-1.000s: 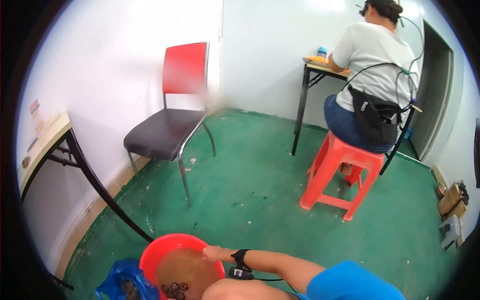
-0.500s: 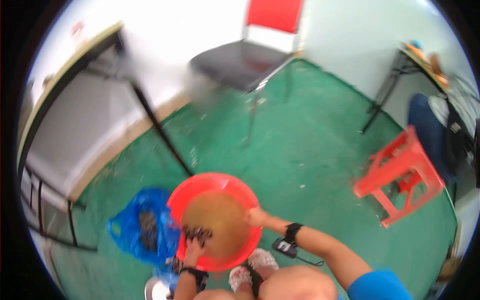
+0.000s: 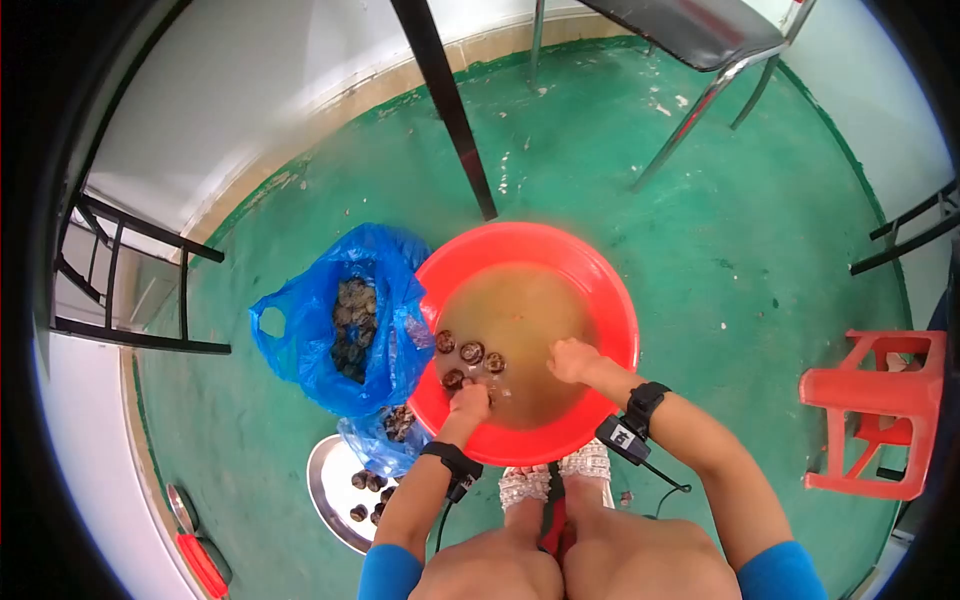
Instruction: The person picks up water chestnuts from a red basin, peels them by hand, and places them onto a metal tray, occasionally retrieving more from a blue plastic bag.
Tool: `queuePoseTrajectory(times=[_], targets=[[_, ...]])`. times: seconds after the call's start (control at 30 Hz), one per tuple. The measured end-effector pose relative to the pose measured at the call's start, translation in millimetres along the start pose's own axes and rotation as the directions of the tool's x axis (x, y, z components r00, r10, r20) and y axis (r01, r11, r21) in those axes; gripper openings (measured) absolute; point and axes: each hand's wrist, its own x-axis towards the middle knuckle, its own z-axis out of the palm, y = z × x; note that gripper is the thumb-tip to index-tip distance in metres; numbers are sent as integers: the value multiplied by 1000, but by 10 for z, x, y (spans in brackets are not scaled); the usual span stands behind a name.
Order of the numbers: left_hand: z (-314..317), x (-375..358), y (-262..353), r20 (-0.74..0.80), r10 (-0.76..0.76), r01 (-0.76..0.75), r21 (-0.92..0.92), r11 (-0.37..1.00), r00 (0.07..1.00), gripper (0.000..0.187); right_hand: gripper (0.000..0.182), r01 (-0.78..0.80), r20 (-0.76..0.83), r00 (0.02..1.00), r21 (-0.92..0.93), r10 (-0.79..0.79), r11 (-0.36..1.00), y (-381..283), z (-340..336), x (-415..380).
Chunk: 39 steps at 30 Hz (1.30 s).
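Note:
A red basin (image 3: pixel 618 300) of murky brownish water stands on the floor before my feet. Several dark, round snails (image 3: pixel 472 352) with pale centres sit at its left side. My left hand (image 3: pixel 470 400) reaches among them, fingers curled down around a snail that shows only in part. Over the right half of the water is my right hand (image 3: pixel 573 360), its fingers bent into a fist; whatever they may hold is hidden. Left of the basin, a blue plastic bag (image 3: pixel 300 335) lies open with a greyish-dark clump of shells inside.
A metal tray (image 3: pixel 325 480) with several snails rests at lower left, beside a smaller bag of shells (image 3: pixel 398 425). A red plastic stool (image 3: pixel 870 390) stands at the right. Black table legs (image 3: pixel 455 110) and a chair (image 3: pixel 700 30) are farther back on the green floor.
The view has tilted down and sharpened, bringing the basin nearer the middle. My right hand has moved from the basin's right rim to over the water. My left hand stays by the snails.

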Motion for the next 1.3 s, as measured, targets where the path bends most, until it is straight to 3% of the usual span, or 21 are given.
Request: queuePoseTrajectory(times=[0.1,0.17,0.23,0.3,0.33,0.37,0.4,0.43,0.47,0.5,0.53,0.57,0.63,0.7,0.77,0.83,0.87,0.93,1.03,1.13,1.3], targets=[[84,46,-80,40,129,-128,-20,992,991,57,32,-104,169,979,-50,111,993,-49,126,206],[99,138,-131,40,123,-117,-116,986,992,60,29,-354,-165,935,-371,315,858,53,402,401],[-23,73,-78,-148,16,-78,-425,902,989,56,26,-264,-34,964,-274,265,925,157,533,467],[-151,-27,25,-105,-54,-10,-533,846,993,49,22,-189,89,975,-157,205,969,137,604,460],[-177,-42,84,60,-155,155,-673,724,986,41,21,-201,236,960,196,153,960,24,564,404],[-191,-38,119,236,-218,320,-762,563,947,32,20,-239,349,936,517,53,822,-103,525,349],[-100,38,64,237,-216,319,-762,563,947,32,19,-298,416,906,761,-81,577,-254,466,263],[77,164,-39,332,83,308,-925,221,939,26,18,-370,429,875,892,-226,258,-391,413,163],[195,225,-76,287,387,368,-917,-155,876,20,19,-292,364,918,889,-158,353,-586,311,23],[188,206,-20,289,394,373,-915,-153,873,20,19,-214,286,953,867,-98,450,-718,236,-68],[102,141,73,304,316,404,-855,-325,898,18,23,190,-88,981,614,-173,766,-713,264,-66],[9,68,162,332,237,408,-771,-489,913,16,23,188,-89,982,613,-169,767,-673,273,-81],[-198,-72,282,358,204,411,-771,-486,911,18,26,130,-301,953,352,-20,927,-639,157,-195],[-176,-42,212,187,588,534,-684,-497,787,22,36,195,-322,946,448,-46,873,-484,214,-200],[-374,-197,368,308,499,553,-683,-477,810,33,49,435,-382,894,612,-235,660,-383,344,-160],[-380,-200,382,221,669,587,-710,-389,710,45,59,441,-359,896,664,-260,604,-426,245,-245],[-396,-201,382,222,667,588,-708,-392,711,45,58,417,-345,906,623,-246,662,-437,179,-297],[-467,-203,389,378,622,623,-746,-233,686,52,57,391,-332,915,581,-231,714,-472,61,-364],[-597,-339,483,355,552,520,-836,-174,755,54,54,420,-341,902,546,-266,725,-484,-22,-407],[-634,-428,460,360,588,528,-838,-138,724,53,51,401,-287,913,507,-289,763,-492,-31,-411],[-680,-466,516,385,548,536,-833,-141,743,52,45,548,-524,806,490,-273,678,-469,148,-346]])
